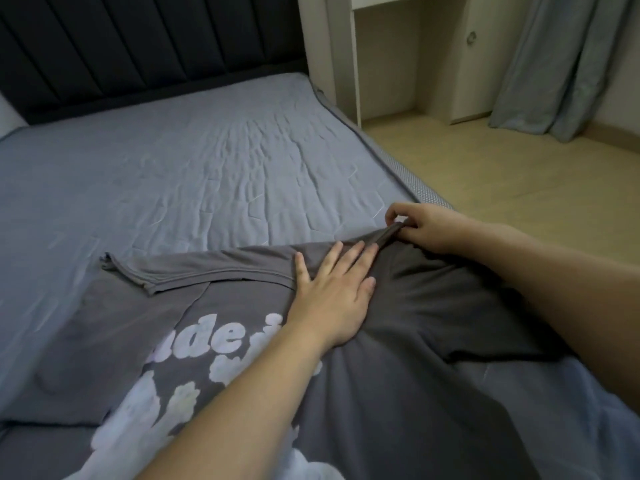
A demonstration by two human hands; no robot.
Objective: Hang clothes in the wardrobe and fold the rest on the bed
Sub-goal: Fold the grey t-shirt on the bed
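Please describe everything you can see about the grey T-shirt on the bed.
The grey T-shirt looks like soft, matte knit cloth with pale puffy lettering, partly readable, on its near left part. It lies spread on the blue-grey bedsheet, with one sleeve folded across its top. The left hand presses flat on it, fingers straight; the right hand pinches a hemmed edge at its far right. Its near part runs out of frame.
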